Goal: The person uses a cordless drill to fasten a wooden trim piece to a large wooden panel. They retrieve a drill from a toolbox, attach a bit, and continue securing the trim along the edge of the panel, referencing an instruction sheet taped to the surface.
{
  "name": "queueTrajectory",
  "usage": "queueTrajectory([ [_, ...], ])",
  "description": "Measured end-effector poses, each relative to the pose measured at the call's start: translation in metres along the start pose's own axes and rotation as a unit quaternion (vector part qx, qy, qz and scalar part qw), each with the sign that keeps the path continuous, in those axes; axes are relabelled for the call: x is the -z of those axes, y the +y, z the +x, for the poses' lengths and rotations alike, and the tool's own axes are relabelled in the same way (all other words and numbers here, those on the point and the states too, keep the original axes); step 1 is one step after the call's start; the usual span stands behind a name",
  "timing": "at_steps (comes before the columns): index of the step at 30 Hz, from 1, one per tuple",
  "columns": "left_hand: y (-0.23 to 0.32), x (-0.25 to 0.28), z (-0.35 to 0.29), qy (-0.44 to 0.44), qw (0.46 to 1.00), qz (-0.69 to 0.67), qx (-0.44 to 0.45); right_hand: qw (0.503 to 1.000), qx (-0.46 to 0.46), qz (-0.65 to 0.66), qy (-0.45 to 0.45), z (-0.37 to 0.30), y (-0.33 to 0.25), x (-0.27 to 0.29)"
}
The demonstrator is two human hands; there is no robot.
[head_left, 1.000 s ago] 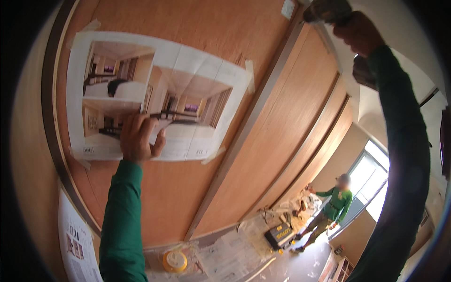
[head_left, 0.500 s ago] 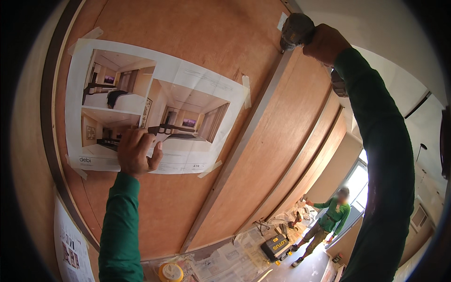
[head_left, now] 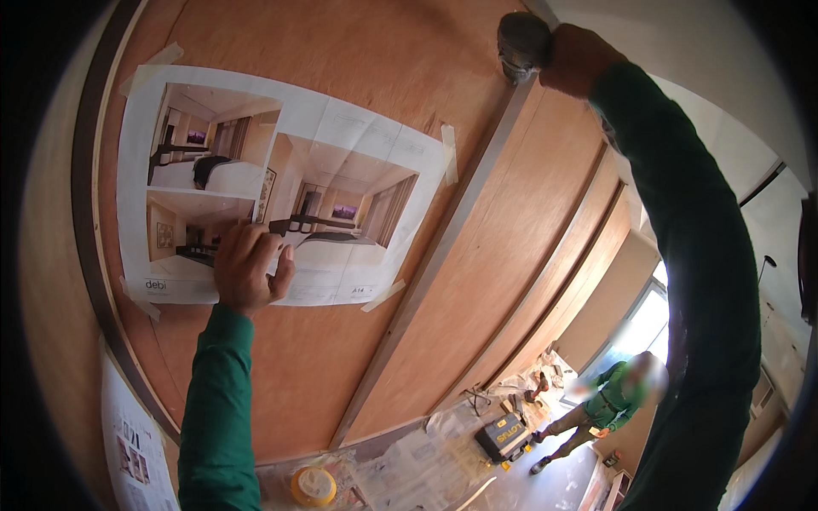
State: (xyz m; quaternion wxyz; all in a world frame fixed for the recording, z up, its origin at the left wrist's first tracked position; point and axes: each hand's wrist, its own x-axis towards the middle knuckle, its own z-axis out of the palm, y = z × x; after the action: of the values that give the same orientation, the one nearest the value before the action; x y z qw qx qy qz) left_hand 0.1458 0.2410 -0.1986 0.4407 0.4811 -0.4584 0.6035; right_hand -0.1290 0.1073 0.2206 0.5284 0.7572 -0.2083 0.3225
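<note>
My right hand [head_left: 581,60] is closed around a dark power drill [head_left: 521,44], raised high at the upper right. The drill's front end is at the top of a narrow grey strip [head_left: 460,217] that runs down the plywood wall [head_left: 375,60]; its bit cannot be made out. My left hand [head_left: 249,268] holds nothing and rests with bent, parted fingers on a large printed sheet [head_left: 328,289]. Room pictures cover the sheet, and tape fixes its corners to the plywood. Green sleeves cover both my forearms.
More upright strips [head_left: 545,281] line the wall to the right. Below lie protective floor sheets [head_left: 409,473], a yellow round container [head_left: 313,486] and a black-and-yellow toolbox [head_left: 503,439]. A co-worker in green [head_left: 609,396] stands near a bright window [head_left: 643,319]. Another printed sheet [head_left: 128,434] hangs lower left.
My right hand and the drill appear slightly higher and farther left in the view. The co-worker has shifted right and leans over more. My left hand stays on the sheet.
</note>
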Motion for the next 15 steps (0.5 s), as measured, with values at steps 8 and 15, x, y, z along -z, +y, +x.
queueTrajectory([
  [8, -0.007, 0.0, -0.004, -0.024, 1.0, -0.006, -0.003, 0.971, -0.151, 0.057, -0.176, 0.007, -0.057, 0.054],
  [15, -0.009, 0.003, -0.003, -0.022, 1.0, -0.007, -0.008, 0.962, -0.156, 0.099, -0.2, 0.009, -0.064, 0.058],
])
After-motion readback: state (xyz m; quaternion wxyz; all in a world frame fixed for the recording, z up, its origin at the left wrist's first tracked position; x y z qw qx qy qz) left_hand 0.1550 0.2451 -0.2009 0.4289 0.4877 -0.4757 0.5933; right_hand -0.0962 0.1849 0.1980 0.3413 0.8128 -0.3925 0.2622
